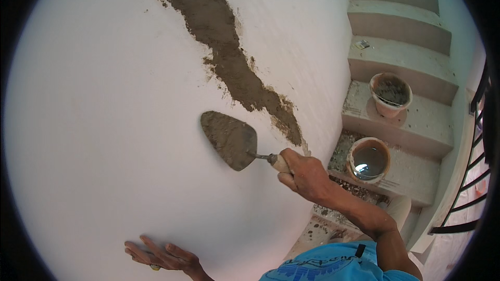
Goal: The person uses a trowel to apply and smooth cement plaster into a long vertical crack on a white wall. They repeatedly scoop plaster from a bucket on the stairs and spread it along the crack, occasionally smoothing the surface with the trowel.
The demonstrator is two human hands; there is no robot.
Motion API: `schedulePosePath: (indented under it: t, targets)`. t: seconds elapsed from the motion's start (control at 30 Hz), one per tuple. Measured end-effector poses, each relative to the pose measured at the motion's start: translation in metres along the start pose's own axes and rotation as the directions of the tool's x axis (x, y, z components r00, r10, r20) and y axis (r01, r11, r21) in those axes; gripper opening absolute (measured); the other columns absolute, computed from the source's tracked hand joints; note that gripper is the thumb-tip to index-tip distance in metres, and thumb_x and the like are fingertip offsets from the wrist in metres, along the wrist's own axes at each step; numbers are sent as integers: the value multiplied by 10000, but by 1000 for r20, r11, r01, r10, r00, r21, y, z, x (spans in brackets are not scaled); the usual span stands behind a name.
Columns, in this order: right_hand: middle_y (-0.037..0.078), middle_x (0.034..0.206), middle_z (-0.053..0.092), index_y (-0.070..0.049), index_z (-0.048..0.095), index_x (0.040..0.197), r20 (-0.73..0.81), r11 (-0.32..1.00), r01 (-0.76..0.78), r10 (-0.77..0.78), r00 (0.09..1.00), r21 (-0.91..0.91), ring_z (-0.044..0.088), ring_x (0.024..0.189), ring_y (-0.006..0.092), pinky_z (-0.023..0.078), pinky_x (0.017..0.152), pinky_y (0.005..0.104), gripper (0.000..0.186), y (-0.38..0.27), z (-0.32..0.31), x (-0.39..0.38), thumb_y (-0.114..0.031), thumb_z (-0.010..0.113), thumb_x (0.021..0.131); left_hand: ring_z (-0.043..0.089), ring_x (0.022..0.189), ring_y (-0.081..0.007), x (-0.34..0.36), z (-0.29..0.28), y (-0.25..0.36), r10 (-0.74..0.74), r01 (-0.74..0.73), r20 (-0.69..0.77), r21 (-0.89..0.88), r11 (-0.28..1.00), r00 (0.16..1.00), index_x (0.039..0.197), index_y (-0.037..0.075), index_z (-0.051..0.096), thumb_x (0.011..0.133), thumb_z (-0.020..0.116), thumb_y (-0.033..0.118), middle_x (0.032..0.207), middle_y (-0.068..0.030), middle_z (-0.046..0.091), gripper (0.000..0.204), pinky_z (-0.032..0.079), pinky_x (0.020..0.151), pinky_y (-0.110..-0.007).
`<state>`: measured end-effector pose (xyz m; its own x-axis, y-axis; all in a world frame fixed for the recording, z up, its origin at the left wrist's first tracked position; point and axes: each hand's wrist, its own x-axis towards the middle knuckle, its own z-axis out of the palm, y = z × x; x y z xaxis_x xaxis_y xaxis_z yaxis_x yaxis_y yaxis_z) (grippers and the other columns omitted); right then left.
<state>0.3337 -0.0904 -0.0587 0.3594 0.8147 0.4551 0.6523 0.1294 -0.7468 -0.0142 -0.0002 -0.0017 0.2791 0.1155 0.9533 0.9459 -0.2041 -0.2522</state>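
The fingers [292, 160] of the right hand [307, 179] are clamped round the pale handle [281, 164] of a trowel [240, 143], and its broad blade, coated with grey-brown mortar [219, 130], is pointed toward the upper left. The fingers of the left hand [174, 260] are held somewhat apart and extended, with nothing grasped; a ring [155, 267] is worn on one of them. The palm is turned toward a white wall [114, 125], but whether it is touched by the hand or by the blade cannot be told. Above the blade, the wall is crossed by a ragged, dark strip of plaster [229, 57], narrowed toward its lower right end near the right hand. A blue shirt [317, 265] is seen at the lower edge. To the right, stairs [398, 23] are spattered with debris, and two buckets are set on separate steps: the upper bucket [388, 110] is partly filled with dark material, while liquid is held in the lower bucket [385, 158]. The far right is bordered by a black railing [458, 227].
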Motion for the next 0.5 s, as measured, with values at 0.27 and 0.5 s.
schedulePosePath:
  t: [0.27,0.5]
  targets:
    - [241,755,629,-20,438,1029,-143,998,27,-19,989,49,654,699,445,520,635,524,302,-21,-3,46,-186,638,876,244,1489,-360,2,1,2,-26,25,-22,-42,999,999,1432,49,495,1072,255,443,1579,-184,338,585,150,1217,-561]
    - [243,679,610,4,431,1010,-164,996,30,-17,986,80,639,651,459,514,603,534,293,-30,1,44,-167,628,877,203,1502,-378,-1,0,-1,1,0,33,-14,1000,999,1471,67,433,1075,255,368,1603,-210,250,528,143,1200,-612]
